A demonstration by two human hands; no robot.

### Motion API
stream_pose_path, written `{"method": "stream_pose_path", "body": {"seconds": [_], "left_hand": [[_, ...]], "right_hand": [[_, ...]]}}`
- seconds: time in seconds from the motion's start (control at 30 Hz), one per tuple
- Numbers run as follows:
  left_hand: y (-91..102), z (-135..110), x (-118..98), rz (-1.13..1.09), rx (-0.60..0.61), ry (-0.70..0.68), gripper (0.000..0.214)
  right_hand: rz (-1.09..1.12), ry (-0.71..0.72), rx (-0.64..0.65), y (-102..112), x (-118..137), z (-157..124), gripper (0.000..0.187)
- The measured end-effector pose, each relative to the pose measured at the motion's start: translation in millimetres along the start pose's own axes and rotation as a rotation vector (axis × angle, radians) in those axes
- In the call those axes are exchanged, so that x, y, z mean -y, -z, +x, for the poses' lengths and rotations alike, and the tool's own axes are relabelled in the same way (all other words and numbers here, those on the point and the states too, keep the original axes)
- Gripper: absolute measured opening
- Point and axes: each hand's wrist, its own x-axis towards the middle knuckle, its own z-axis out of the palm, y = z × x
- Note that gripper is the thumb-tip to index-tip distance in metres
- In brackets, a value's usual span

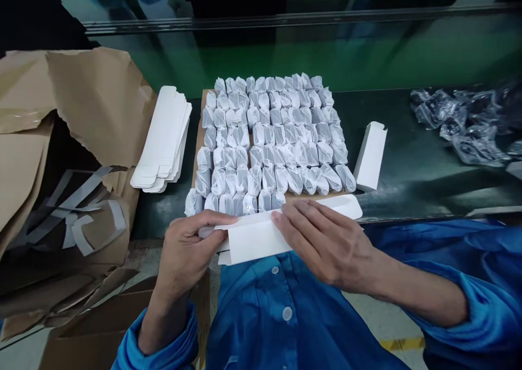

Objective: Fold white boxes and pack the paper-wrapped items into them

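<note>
A long white paper box [259, 240], partly folded, spans the space between my hands in front of my body. My left hand [190, 247] pinches its left end, thumb and fingers on the flaps there. Across its right part lies my right hand [322, 239], fingers bent over the upper panel and pressing on it. Just beyond the box, rows of small wrapped pieces [281, 136] in whitish film stand close together on a cardboard sheet [198, 136]. The nearest row is partly hidden behind the box and my hands.
Left of the sheet lies a stack of flat white box blanks [161, 139]. A folded white box [370, 156] stands at the right, and crumpled clear plastic [468, 119] lies farther right. A large open carton [93, 103] with paper strips [84, 223] is at far left.
</note>
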Motion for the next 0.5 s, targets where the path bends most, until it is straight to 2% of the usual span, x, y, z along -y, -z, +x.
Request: {"method": "stream_pose_path", "body": {"seconds": [0.07,0.13,0.17,0.23,0.27,0.33,0.4,0.5], "left_hand": [[-2.7,-5,-2,-0.064,-0.148,-0.003,0.02],[-15.8,-13,-7,-0.2,-0.376,-0.075,0.035],[-26.3,-17,-11,-0.267,-0.448,-0.133,0.046],[-51.5,-24,-19,-0.334,-0.441,-0.234,0.068],[-63.9,-26,-23,-0.341,-0.401,-0.252,0.077],[-81.9,-25,-26,-0.325,-0.439,-0.201,0.086],[-86.9,-20,-25,-0.297,-0.48,-0.116,0.078],[-78.1,-14,-16,-0.261,-0.325,-0.102,0.065]], "right_hand": [[0.01,-0.092,-0.066,-1,-2,0,0.033],[-0.004,-0.266,-0.139,-5,-2,1,0.044],[-0.018,-0.359,-0.183,-9,2,1,0.049],[-0.014,-0.458,-0.251,-17,14,3,0.054],[0.02,-0.452,-0.271,-21,21,4,0.053],[0.174,-0.375,-0.242,-25,35,5,0.05],[0.428,-0.321,-0.148,-24,39,7,0.053],[0.746,-0.417,-0.152,-15,27,13,0.06]]}}
